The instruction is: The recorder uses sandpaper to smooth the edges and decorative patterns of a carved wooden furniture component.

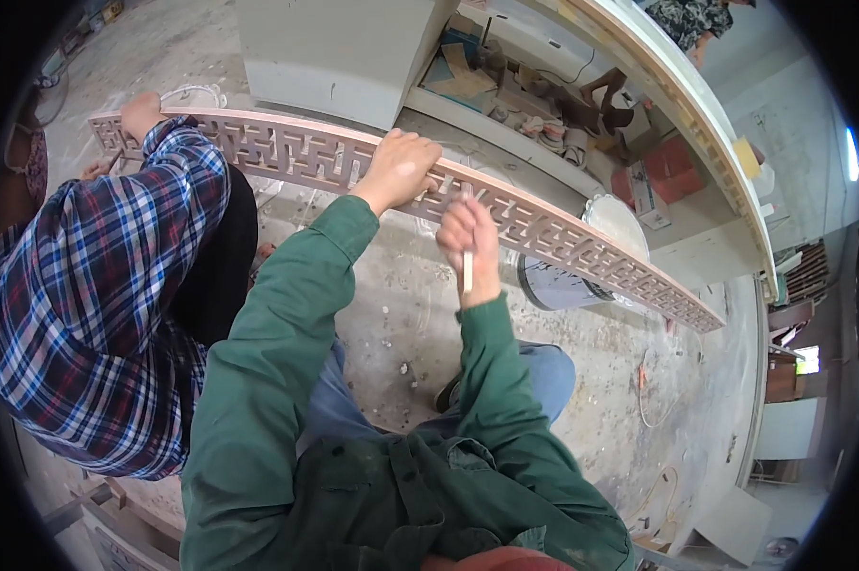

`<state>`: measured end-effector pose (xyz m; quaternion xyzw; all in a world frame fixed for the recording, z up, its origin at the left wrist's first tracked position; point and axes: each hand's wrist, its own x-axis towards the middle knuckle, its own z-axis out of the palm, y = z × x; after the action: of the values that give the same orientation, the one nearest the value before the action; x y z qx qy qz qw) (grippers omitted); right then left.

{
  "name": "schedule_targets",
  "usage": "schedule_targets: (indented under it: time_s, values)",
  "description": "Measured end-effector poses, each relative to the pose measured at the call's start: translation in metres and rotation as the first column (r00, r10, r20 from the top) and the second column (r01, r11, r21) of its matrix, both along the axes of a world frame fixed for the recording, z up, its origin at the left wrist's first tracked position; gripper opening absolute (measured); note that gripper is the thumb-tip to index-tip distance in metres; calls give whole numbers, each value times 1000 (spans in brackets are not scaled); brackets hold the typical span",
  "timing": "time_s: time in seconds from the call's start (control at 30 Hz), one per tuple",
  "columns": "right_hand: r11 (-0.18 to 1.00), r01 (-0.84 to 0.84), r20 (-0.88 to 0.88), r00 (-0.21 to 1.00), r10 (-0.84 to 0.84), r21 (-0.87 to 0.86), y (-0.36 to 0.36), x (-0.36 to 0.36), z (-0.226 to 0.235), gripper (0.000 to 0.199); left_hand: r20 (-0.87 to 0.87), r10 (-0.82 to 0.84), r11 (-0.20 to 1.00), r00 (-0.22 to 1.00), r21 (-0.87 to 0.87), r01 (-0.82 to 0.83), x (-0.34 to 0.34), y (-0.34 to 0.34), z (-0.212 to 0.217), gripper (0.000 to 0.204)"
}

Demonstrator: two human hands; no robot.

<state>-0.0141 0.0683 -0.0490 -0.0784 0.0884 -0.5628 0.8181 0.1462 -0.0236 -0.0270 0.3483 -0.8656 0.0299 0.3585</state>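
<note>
A worker in a green jacket is steadying a long fretwork wooden strip (553,233) whose long axis is running from upper left to lower right across the view, just ahead of both hands. The left hand (401,167) is closing over the strip's top edge, while the right hand (472,238), just beside it and slightly nearer the body, is pinching a thin pale stick (467,269) against the lattice. A co-worker in a plaid shirt (96,305) is gripping the strip's far left end with a hand (142,114). A bucket (567,281) is standing on the concrete floor (401,333) beneath.
</note>
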Motion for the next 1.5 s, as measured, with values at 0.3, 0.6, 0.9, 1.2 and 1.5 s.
schedule_targets:
  time_s: [0.3,0.6,0.9,1.2,1.5]
  values:
    - [998,-41,224,974,30,43,-12,-4,12,18,17,-6,1000,1000,24,6,-6,4,9,33]
    - [998,-62,197,979,59,9,6,-9,1,20,21,-11,1000,1000,-28,12,-4,0,7,34]
    - [1000,-12,44,999,13,-27,42,16,-7,20,47,5,1000,999,31,-7,5,2,5,33]
    - [987,139,-277,954,-113,76,24,27,-2,16,30,-7,1000,1000,5,7,4,3,7,34]
    - [982,188,-827,547,-131,-32,2,36,19,20,45,-16,1000,999,-11,17,2,5,14,32]
